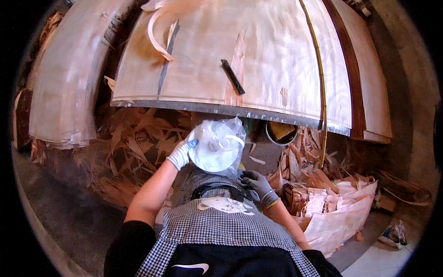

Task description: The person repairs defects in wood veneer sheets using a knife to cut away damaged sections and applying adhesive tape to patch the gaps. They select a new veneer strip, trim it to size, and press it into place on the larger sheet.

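Note:
A round white roll (213,150) sits inside a clear plastic bag (236,167), held up in front of my checked apron. My left hand (182,151), in a white glove with blue on the fingers, grips its left edge. A narrow white strip (230,141) curls over the roll's right side. Just below and right of the bag is my right hand (258,184) in a grey glove, its fingers loosely bent and apart. Whether its fingertips touch the plastic I cannot tell. On the veneer-topped table ahead lies a dark knife-like tool (232,77).
The veneer-topped table (194,78) spans the front, with a long thin stick (318,60) across it. A bucket (282,133) stands beneath its edge. Wood scraps (134,143) litter the floor; at right a bundle of veneer pieces (318,201) lies. Another veneer stack (69,78) stands left.

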{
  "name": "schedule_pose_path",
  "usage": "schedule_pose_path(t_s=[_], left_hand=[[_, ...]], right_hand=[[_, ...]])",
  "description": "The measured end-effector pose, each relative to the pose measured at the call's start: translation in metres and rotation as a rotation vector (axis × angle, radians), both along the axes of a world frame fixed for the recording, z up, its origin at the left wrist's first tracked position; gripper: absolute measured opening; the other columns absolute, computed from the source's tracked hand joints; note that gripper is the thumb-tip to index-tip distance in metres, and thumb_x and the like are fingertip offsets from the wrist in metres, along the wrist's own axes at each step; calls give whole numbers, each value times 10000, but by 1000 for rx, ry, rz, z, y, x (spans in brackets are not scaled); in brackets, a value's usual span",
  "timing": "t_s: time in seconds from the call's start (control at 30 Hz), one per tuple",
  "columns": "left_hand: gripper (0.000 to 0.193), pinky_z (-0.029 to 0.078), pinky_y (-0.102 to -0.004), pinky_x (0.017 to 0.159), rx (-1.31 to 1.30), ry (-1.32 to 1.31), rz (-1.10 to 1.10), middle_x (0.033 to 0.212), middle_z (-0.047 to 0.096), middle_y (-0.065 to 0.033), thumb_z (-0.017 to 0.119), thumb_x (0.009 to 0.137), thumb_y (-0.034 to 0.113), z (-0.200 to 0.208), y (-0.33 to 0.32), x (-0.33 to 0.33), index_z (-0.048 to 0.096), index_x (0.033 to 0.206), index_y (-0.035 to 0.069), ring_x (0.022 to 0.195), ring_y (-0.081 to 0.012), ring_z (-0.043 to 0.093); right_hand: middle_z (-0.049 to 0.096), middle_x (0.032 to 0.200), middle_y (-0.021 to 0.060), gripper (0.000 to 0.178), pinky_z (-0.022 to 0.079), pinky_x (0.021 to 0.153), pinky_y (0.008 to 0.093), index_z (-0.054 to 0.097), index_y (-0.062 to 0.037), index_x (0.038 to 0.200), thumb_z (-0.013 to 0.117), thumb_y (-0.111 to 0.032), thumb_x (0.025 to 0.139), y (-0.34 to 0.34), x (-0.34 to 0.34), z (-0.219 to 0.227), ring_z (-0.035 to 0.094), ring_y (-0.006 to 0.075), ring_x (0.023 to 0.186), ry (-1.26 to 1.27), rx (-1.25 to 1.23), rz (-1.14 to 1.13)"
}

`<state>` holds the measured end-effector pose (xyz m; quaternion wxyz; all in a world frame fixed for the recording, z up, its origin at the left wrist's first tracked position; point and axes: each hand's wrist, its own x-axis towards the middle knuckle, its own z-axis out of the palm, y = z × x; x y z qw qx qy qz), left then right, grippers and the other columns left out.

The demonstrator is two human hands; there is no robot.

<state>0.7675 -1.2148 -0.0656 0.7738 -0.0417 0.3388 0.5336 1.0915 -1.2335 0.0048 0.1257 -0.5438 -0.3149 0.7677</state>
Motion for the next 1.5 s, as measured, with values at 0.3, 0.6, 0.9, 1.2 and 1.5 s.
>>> schedule_pose_path(t_s=[0.3,0.6,0.9,1.2,1.5], left_hand=[[390,403,-329,916,209,672,-764,1057,573,-74,635,789,237,-67,118,-24,547,1116,44,971,-199,526],[513,221,-385,1044,-81,1549,-810,1302,346,-188,535,802,195,-47,112,-5,375,1281,101,1198,-297,347],[581,240,-412,1038,90,1790,-669,1397,214,-186,568,769,204,-83,12,47,362,1308,136,1254,-358,274],[286,448,-284,811,88,139,-290,978,614,-95,477,897,225,107,31,107,567,1088,33,902,-161,570],[202,449,-247,756,278,388,-368,843,598,-49,515,884,173,145,49,145,575,971,1,774,-132,552]], right_hand=[[543,1107,156,399,451,814,308,496,-17,1143,601,-112,770,40,-27,-1,576,246,955,-450,549,171],[584,1020,187,369,469,781,370,559,-56,1055,634,-245,747,129,-100,-85,551,346,955,-788,704,429],[647,799,113,293,485,691,344,639,-46,871,645,-311,746,139,-107,-87,611,315,750,-723,685,762],[621,753,52,190,478,543,249,591,8,949,562,-156,858,101,-42,62,568,105,589,25,281,447],[599,815,163,146,468,632,313,592,5,882,589,-110,791,83,5,102,601,242,702,-169,670,375]])
